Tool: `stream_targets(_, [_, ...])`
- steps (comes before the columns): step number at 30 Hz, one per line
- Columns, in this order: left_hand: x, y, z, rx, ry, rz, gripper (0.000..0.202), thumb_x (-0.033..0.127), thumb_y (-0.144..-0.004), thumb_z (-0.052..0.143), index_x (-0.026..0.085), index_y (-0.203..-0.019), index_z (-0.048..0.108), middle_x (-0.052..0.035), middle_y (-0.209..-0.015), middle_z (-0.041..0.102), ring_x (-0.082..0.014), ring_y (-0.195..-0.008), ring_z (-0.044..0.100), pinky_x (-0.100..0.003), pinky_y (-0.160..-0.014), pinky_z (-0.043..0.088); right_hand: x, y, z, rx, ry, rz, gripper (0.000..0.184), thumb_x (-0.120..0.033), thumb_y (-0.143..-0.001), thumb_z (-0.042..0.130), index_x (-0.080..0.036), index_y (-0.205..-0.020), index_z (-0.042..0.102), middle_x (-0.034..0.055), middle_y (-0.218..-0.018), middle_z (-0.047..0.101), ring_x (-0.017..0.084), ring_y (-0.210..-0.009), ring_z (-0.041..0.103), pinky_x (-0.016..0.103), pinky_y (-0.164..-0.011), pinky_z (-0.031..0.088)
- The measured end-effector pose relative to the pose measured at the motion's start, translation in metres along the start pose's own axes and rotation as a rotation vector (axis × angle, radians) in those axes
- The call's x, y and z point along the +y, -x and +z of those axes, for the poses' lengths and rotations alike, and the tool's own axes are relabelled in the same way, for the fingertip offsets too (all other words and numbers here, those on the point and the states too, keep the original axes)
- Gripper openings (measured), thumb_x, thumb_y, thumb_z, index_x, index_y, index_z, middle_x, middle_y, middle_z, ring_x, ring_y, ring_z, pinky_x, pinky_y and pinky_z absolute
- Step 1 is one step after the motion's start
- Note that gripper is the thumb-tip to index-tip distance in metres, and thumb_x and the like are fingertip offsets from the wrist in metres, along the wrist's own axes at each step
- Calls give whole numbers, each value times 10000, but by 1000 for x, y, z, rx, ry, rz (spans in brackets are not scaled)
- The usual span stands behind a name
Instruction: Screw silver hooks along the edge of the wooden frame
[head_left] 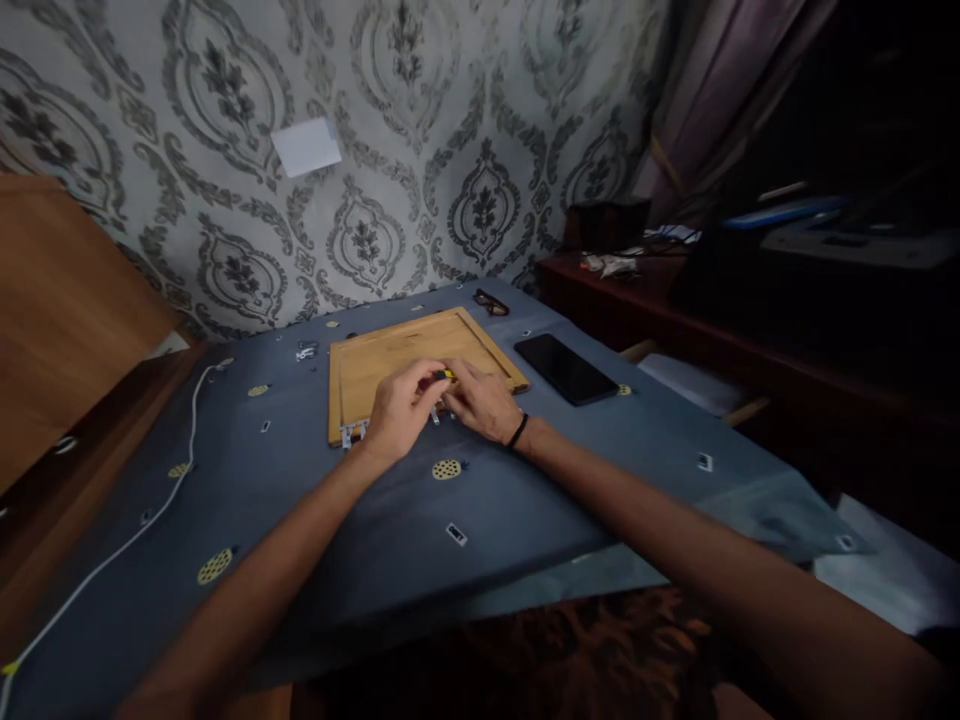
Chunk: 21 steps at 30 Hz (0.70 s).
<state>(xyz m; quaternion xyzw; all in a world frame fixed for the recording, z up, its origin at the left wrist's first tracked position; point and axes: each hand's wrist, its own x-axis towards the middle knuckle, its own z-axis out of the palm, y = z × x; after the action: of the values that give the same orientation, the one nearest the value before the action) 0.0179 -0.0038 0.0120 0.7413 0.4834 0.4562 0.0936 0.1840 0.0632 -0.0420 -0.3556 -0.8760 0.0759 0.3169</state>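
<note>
Item (446, 375), small, black and yellow: centre of frame, above the near part of the board (397, 350). Left hand (399, 408): fingers closed on the item. Right hand (485, 402), black band (517, 431) at wrist: fingers bent at the item's yellow end; cannot tell whether they grip it. Board flat on the desk (360, 540), metal clips (346, 437) along its lower edge, partly hidden by the hands. Phone (568, 368) right of the board; glasses (491, 302) near its upper right corner.

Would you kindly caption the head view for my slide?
Left hand and right hand meet at a yellow-black item over a wooden board.
</note>
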Motion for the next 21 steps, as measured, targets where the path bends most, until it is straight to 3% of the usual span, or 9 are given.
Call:
stream_targets(3, [7, -2, -15, 154, 11, -7, 110, 263, -947, 611, 217, -1012, 687, -32, -890, 741, -185, -815, 701, -302, -765, 553, -2, 0, -1, 38, -35, -21, 415, -378, -1003, 647, -177, -1362, 595, 110, -1333, 645, 234, -1121, 680, 456, -944, 605])
stream_targets(7, [20, -3, -50, 345, 23, 21, 129, 334, -940, 612, 219, -956, 666, -38, -935, 687, -189, -887, 663, -304, -803, 536, -1, -1, 0, 71, -85, -35, 407, -385, -1001, 649, -178, -1349, 605, 111, -1342, 642, 238, -1138, 673, 466, -960, 598])
stream_targets(11, [30, -3, -82, 446, 94, 17, 227, 436, -972, 541, 219, -945, 603, -52, -954, 662, -190, -913, 665, -324, -840, 550, 3, -3, 1, 85, -138, -44, 401, -393, -999, 650, -177, -1335, 613, 109, -1332, 645, 238, -1140, 671, 466, -962, 596])
stream_targets(14, [30, 1, -88, 315, 171, -96, 310, 529, -1017, 384, 244, -994, 505, -29, -903, 641, -154, -729, 656, -298, -688, 559, 5, -3, 1, 85, -171, -45, 399, -394, -999, 650, -176, -1332, 614, 108, -1325, 648, 236, -1133, 673, 463, -957, 597])
stream_targets(17, [26, 10, -76, 79, 32, -190, 328, 529, -1031, 327, 253, -1023, 503, 28, -734, 559, -139, -552, 559, -254, -520, 469, 6, -4, 2, 83, -189, -41, 400, -395, -998, 652, -173, -1329, 614, 107, -1318, 650, 235, -1127, 675, 459, -950, 600])
stream_targets(19, [24, 16, -61, -76, -100, -208, 252, 483, -984, 511, 238, -994, 570, 40, -674, 558, -151, -548, 559, -266, -534, 461, 8, -4, 3, 82, -192, -36, 399, -395, -999, 651, -174, -1328, 615, 106, -1316, 651, 234, -1124, 676, 458, -949, 600])
stream_targets(21, [25, 21, -44, -214, -254, -218, 232, 406, -878, 723, 226, -989, 629, 14, -731, 640, -199, -698, 650, -313, -666, 512, 9, -4, 4, 85, -190, -32, 396, -396, -1000, 649, -175, -1327, 616, 106, -1315, 652, 233, -1123, 676, 457, -949, 600])
